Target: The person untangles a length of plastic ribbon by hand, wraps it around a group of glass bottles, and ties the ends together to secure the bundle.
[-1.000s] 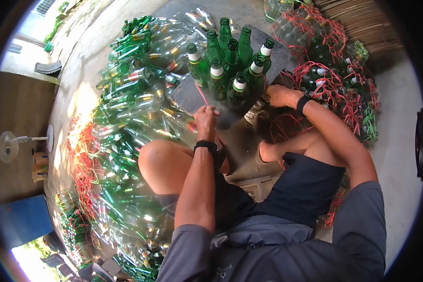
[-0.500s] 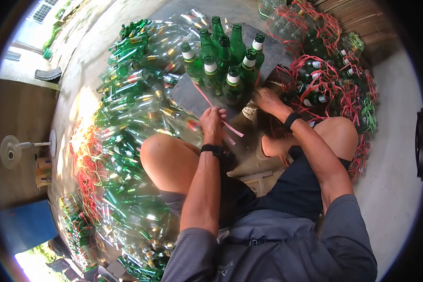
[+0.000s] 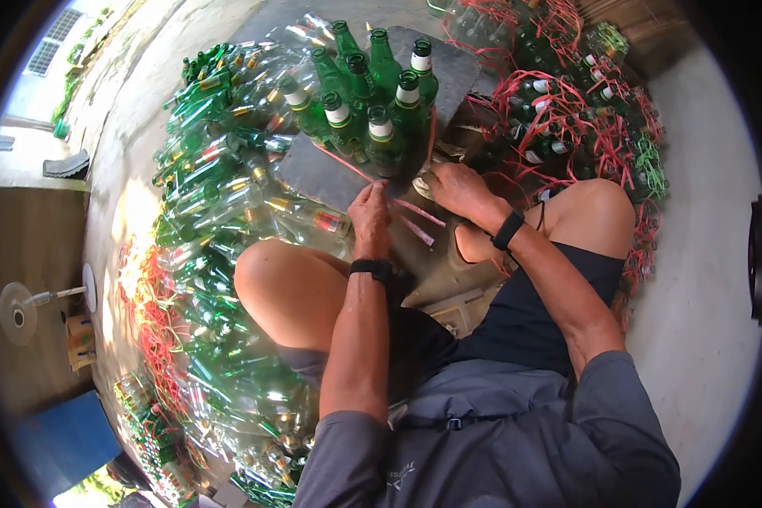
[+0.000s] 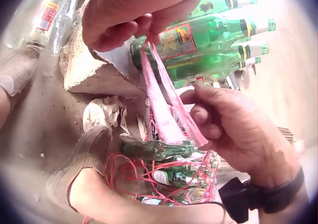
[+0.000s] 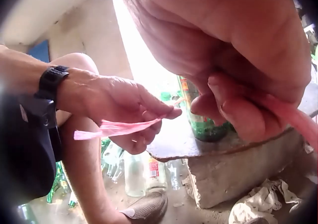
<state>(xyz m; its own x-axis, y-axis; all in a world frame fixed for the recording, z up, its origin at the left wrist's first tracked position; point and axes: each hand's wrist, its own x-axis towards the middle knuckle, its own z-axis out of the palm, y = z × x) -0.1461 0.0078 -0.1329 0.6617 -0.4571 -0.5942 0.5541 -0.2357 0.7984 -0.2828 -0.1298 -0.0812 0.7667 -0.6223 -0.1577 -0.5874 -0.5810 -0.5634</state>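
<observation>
A cluster of green glass bottles (image 3: pixel 384 140), some with white neck labels, stands upright on a dark slab (image 3: pixel 317 176). Pink plastic strap (image 3: pixel 345 161) runs around the cluster's lower part. At the near side, my left hand (image 3: pixel 370 222) pinches the strap between thumb and fingertips, and its two loose tails (image 4: pixel 161 102) hang past the fingers. Close by on the right, my right hand (image 3: pixel 464 193) has its fingers curled around another length of strap (image 5: pixel 293 115), which rises along the bottles' right side in the head view. The cluster's far base is hidden.
Loose green and clear bottles (image 3: pixel 229 339) cover the floor at left, beside a tangle of red strap (image 3: pixel 157 313). Strapped bottle bundles (image 3: pixel 550 118) stand at right. Under the slab is a rough block (image 5: pixel 213 177); a crumpled whitish cloth (image 4: pixel 102 115) lies near the foot.
My right hand has come leftward and nearer the left hand, drawing strap along the bottles' right side. The left hand keeps its pinch, and the strap tails now show beyond it.
</observation>
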